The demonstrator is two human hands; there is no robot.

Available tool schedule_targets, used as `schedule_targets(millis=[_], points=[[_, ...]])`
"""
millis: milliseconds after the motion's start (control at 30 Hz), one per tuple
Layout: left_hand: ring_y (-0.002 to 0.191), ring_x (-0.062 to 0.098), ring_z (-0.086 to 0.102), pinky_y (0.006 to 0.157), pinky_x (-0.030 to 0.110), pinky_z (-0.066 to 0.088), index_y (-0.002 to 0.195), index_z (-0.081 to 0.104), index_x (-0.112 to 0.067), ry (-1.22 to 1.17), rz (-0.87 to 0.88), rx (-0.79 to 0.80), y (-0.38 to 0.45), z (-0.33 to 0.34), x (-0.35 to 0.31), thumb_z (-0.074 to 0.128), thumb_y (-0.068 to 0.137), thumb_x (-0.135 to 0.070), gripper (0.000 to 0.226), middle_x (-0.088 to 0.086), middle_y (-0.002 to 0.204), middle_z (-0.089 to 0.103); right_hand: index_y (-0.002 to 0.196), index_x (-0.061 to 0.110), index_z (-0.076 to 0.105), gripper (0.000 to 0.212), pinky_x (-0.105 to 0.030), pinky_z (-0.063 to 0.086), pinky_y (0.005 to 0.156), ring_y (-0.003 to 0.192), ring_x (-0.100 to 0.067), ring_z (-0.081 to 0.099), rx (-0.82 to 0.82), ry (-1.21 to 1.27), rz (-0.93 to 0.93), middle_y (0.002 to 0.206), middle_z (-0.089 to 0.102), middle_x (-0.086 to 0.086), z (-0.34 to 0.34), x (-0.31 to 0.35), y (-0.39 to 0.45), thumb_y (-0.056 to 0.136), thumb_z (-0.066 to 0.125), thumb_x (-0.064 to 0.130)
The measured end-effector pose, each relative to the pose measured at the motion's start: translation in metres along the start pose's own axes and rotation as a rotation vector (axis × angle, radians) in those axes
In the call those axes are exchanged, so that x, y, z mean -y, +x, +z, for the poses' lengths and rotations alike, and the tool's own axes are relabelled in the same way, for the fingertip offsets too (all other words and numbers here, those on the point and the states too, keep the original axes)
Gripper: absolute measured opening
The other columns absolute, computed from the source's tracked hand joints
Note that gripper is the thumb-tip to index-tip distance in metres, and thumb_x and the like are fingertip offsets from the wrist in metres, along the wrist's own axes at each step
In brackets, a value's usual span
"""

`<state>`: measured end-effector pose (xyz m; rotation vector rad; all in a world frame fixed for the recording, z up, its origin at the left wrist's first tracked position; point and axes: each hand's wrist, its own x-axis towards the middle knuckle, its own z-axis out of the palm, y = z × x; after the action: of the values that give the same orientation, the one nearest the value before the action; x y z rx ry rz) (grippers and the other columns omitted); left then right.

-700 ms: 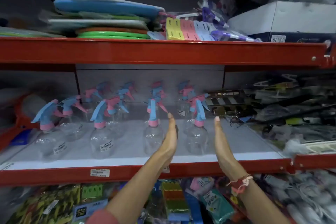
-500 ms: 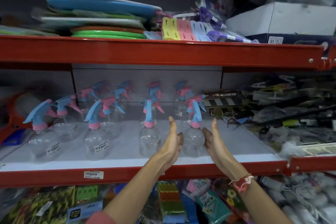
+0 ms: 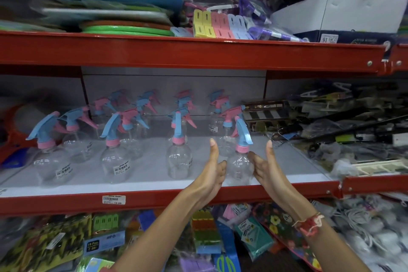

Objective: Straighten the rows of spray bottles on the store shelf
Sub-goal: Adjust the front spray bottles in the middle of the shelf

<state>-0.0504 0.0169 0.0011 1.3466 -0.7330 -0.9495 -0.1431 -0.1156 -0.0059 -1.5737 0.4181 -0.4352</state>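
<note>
Clear spray bottles with pink and blue trigger heads stand in rows on the white middle shelf (image 3: 143, 173). The front right spray bottle (image 3: 239, 166) stands near the shelf's front edge, its blue trigger pointing toward me. My left hand (image 3: 213, 172) presses its left side and my right hand (image 3: 263, 166) its right side, thumbs raised. Another front bottle (image 3: 178, 161) is just left of my left hand. Two more front bottles (image 3: 114, 165) stand further left, their heads turned sideways. Behind them, several bottles recede toward the back panel.
A red beam (image 3: 198, 55) of the upper shelf hangs overhead, loaded with boards, pegs and a white box (image 3: 344, 13). Packaged goods (image 3: 342, 121) crowd the shelf to the right of the bottles. Packets fill the shelf (image 3: 198, 238) below. A price label (image 3: 113, 199) sits on the red front rail.
Both hands have closed in from either side onto the front right spray bottle; earlier they were apart and flat beside it.
</note>
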Motion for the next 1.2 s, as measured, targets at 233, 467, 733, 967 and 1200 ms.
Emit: schedule_targets(millis=[233, 467, 733, 967, 1200], points=[[0.147, 0.017, 0.014, 0.121, 0.038, 0.007, 0.150, 0.013, -0.015, 0.098, 0.028, -0.058, -0.015, 0.004, -0.001, 0.000, 0.081, -0.073, 0.091, 0.006, 0.160, 0.013, 0.144, 0.026, 0.039, 0.093, -0.043, 0.021, 0.116, 0.139, -0.018, 0.035, -0.266, -0.099, -0.102, 0.151, 0.038, 0.005, 0.006, -0.013, -0.010, 0.076, 0.014, 0.083], [0.094, 0.016, 0.068, 0.086, 0.025, 0.051, 0.090, 0.068, -0.014, 0.117, 0.462, -0.561, -0.038, -0.020, 0.005, 0.030, 0.097, -0.041, 0.047, 0.003, 0.096, 0.073, 0.096, 0.026, 0.059, 0.038, -0.009, 0.043, 0.079, 0.091, 0.003, 0.058, -0.579, -0.104, -0.678, 0.097, 0.063, 0.002, 0.060, -0.003, -0.036, 0.094, 0.030, 0.049], [0.128, 0.022, 0.048, 0.104, 0.033, 0.034, 0.127, 0.053, -0.015, 0.130, 0.385, -0.848, -0.046, -0.085, 0.000, 0.021, 0.095, -0.054, 0.059, 0.003, 0.131, 0.057, 0.142, 0.027, 0.043, 0.085, -0.040, 0.026, 0.117, 0.138, -0.009, 0.037, -0.118, -0.120, -0.249, 0.150, 0.043, 0.006, 0.115, -0.004, 0.018, 0.077, 0.029, 0.081], [0.148, 0.021, 0.012, 0.120, 0.041, 0.005, 0.151, 0.007, -0.013, 0.092, 0.098, -0.509, -0.044, -0.105, -0.017, -0.005, 0.079, -0.072, 0.094, 0.010, 0.160, 0.009, 0.151, 0.010, 0.013, 0.080, -0.031, 0.013, 0.119, 0.146, -0.016, 0.018, 0.103, 0.039, 0.015, 0.160, 0.016, -0.005, 0.137, 0.016, 0.029, 0.092, 0.015, 0.064], [0.145, 0.022, 0.021, 0.119, 0.035, 0.010, 0.148, 0.015, -0.005, 0.100, 0.061, -0.374, -0.067, -0.105, -0.018, -0.003, 0.071, -0.077, 0.107, 0.013, 0.158, 0.018, 0.150, 0.008, 0.017, 0.082, -0.027, 0.013, 0.118, 0.145, -0.014, 0.020, 0.182, 0.001, 0.009, 0.155, 0.022, 0.006, 0.132, 0.019, 0.008, 0.091, 0.009, 0.065]])
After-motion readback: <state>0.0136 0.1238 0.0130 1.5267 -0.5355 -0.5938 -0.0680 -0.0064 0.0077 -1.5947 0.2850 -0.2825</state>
